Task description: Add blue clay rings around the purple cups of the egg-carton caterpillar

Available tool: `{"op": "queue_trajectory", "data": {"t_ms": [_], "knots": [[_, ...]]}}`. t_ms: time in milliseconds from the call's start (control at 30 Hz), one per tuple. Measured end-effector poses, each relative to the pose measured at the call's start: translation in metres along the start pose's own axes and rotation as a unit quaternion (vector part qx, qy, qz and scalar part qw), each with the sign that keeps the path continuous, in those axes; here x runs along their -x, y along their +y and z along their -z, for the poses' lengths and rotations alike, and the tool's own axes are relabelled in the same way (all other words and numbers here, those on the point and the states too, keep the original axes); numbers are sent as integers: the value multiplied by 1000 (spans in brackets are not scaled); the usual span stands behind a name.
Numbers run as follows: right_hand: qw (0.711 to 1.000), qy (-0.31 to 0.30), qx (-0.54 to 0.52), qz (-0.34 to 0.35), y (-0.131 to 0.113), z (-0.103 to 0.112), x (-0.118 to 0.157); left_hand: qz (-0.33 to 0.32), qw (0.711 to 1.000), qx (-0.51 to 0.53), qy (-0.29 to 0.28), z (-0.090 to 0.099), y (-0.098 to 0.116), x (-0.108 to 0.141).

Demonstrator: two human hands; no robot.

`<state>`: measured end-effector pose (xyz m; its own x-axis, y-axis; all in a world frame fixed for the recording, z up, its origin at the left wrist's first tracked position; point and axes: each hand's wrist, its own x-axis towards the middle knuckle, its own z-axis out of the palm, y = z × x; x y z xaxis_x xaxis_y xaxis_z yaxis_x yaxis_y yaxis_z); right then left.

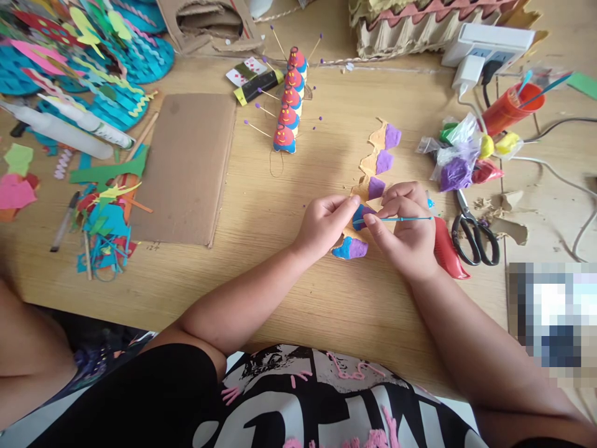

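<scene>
**Close Work at the Pale Wooden Table (261,280)**

My left hand (321,227) is pinched almost closed, thumb and finger on the edge of a scalloped tan cardboard strip coated partly in purple and blue (377,188), which stretches away from me along the tabletop. My right hand (410,233) is curled tight around a slim blue stick (405,218) — its tip at a blue patch. Black-handled metal scissors (476,233) lie just right of that hand — beside a glossy red object (448,249).

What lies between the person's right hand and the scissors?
In the head view, a red object lies between the right hand and the scissors, with a small blue piece higher in the picture.
</scene>
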<state>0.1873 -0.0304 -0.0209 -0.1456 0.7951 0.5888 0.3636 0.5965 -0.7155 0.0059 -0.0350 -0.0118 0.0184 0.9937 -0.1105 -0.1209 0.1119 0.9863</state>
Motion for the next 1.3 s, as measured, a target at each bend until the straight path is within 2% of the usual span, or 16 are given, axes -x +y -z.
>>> {"op": "queue_trajectory", "data": {"t_ms": [100,300,467,767,867,1000,1167,1300], "knots": [[1000,-1,-6,-15,0,0,1,-35,999,-25,-5,0,0,0],[1000,9,-20,-18,-3,-1,1,-62,997,-34,-29,-1,2,1],[998,13,-61,-30,-2,-2,0,-74,996,-40,-39,-2,4,2],[999,24,-39,-16,-1,-3,1,-72,997,-27,-30,-2,4,3],[999,15,-37,-12,-3,-1,0,-41,999,-3,-15,-2,2,2],[999,25,-41,1,-5,2,-1,51,994,93,4,-4,3,-2],[997,65,-43,4,-5,2,0,132,969,205,25,-7,12,-7],[997,55,-56,-11,-8,0,1,169,945,281,25,-8,16,-9]]}}
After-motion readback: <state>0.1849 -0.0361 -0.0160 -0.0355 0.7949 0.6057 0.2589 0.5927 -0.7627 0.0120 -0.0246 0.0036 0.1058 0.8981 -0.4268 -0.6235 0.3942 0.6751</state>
